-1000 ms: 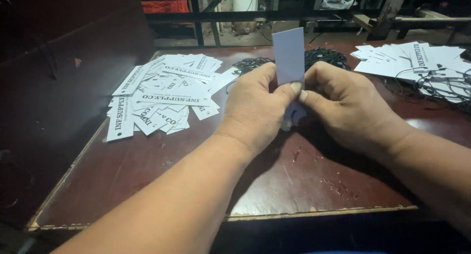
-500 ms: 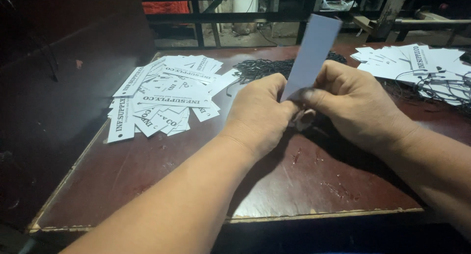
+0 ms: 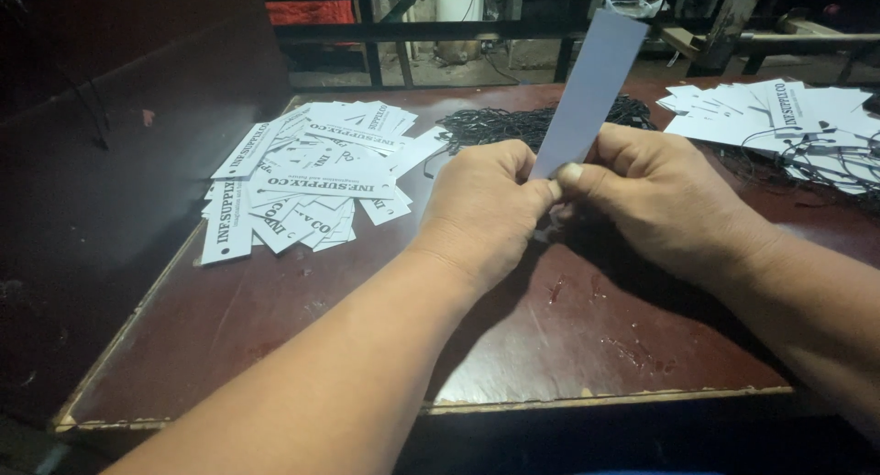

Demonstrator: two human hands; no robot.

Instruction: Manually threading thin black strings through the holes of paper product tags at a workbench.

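Pinching paper tag (image 3: 587, 90), both hands.

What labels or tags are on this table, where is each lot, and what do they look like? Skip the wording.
Blank pale grey-white card tag: long rectangle, tilted upright, pinched between left hand and right hand.
Loose pile of white rectangular card tags with black print: left side of the brown table.
Second pile of white tags with black strings attached: far right.
Heap of black strings: behind the hands.
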